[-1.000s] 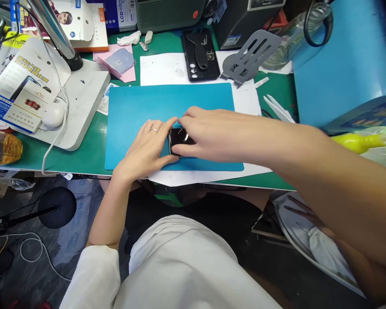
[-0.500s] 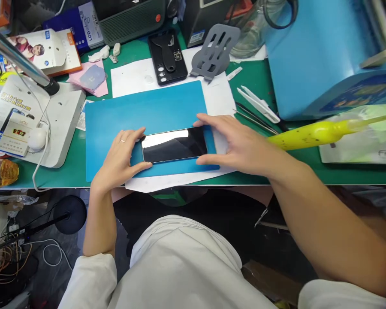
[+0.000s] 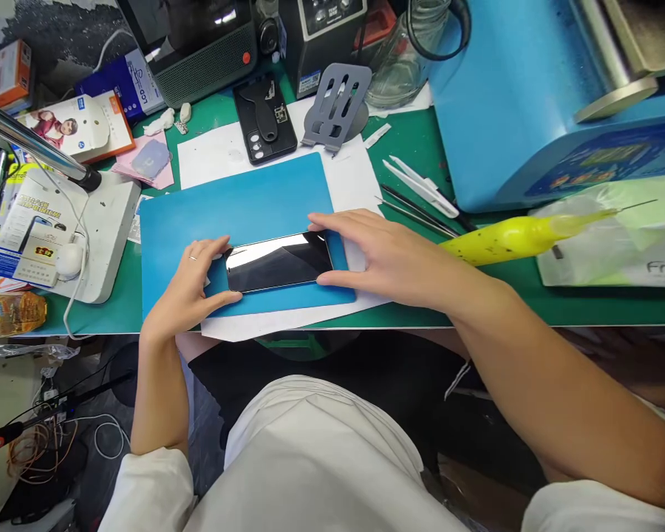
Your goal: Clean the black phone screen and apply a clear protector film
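A black smartphone (image 3: pixel 280 261) lies screen up on the blue mat (image 3: pixel 244 199), with a bright reflection along its upper half. At its left end, my left hand (image 3: pixel 191 284) holds the edges between thumb and fingers; a ring is on one finger. My right hand (image 3: pixel 380 258) grips the right end, thumb on the near edge and fingertips on the far edge. White paper (image 3: pixel 355 174) shows from under the mat. Beyond the mat are a black phone case (image 3: pixel 264 118) and a grey slotted phone stand (image 3: pixel 339 103).
To the right lie tweezers (image 3: pixel 415 209), a white pen-like tool (image 3: pixel 421 185) and a yellow needle-tipped bottle (image 3: pixel 510 240). A large blue machine (image 3: pixel 493 96) stands behind them. A white lamp base (image 3: pixel 111 244) with boxes and a cable occupies the left side.
My right hand has moved from the phone's left part to its right end, uncovering the screen. My left hand stays at the left end. The view has shifted rightward.
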A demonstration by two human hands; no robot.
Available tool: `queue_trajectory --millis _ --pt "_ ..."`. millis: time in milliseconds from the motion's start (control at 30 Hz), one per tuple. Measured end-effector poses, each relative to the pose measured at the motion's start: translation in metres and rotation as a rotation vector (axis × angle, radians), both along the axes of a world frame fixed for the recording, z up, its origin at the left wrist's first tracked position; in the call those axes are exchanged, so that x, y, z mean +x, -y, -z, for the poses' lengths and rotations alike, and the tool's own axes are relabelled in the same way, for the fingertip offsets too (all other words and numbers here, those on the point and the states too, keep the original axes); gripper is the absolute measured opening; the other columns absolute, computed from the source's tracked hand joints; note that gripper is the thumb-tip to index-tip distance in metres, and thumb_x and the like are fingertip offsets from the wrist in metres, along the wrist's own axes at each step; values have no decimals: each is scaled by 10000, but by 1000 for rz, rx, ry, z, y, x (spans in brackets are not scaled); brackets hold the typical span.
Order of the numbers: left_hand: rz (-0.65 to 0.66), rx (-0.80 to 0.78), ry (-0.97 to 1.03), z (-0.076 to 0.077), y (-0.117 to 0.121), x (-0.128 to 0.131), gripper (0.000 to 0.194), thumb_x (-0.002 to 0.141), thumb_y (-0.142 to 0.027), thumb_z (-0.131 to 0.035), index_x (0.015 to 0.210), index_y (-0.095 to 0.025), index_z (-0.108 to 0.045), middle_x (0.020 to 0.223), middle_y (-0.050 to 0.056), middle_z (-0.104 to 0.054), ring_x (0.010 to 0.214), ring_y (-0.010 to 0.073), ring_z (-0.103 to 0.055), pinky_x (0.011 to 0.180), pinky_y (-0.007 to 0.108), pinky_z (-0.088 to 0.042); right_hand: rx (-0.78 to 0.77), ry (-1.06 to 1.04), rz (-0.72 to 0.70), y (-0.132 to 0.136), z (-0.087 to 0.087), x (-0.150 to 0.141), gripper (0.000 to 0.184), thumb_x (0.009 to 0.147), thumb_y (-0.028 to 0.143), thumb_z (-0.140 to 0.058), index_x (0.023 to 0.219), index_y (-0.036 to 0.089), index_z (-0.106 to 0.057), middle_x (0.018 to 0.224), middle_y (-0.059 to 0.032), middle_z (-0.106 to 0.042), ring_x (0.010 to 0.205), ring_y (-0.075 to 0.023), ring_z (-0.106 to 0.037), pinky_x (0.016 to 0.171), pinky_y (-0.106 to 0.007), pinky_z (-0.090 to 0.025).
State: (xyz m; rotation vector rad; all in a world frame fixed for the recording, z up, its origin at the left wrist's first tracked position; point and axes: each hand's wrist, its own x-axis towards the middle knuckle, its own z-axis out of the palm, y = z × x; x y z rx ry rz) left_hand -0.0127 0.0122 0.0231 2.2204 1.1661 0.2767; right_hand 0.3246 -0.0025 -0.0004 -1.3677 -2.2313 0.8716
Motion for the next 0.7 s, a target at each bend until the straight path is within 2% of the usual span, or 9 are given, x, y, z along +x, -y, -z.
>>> queue_trajectory --millis 233,467,700 --pt "-45 37 -48 -8 3 2 765 951 -563 -720 1614 -340 -410 1498 98 -589 1376 338 -507 1148 508 -446 33 -15 -19 -4 0 0 736 899 550 -677 1568 293 -507 1548 -93 -606 1395 -392 -571 1162 -629 -475" --pt "-36 35 -58 -10 1 1 774 956 -555 -714 1629 -350 -389 1523 100 -580 1401 332 -507 1167 512 -435 11 -6 -19 -5 1 -2 764 879 533 -701 1574 279 -507 1549 -102 -604 1417 -395 -550 1155 -626 -489" --pt "-37 22 -49 -9 2 -1 797 967 -543 -705 1652 -359 -340 1515 104 -585 1362 328 -518 1117 489 -465 13 10 -24 -5 0 -3 765 890 536 -691 1572 243 -509 1563 -117 -593 1434 -397 -540 1158 -620 -490"
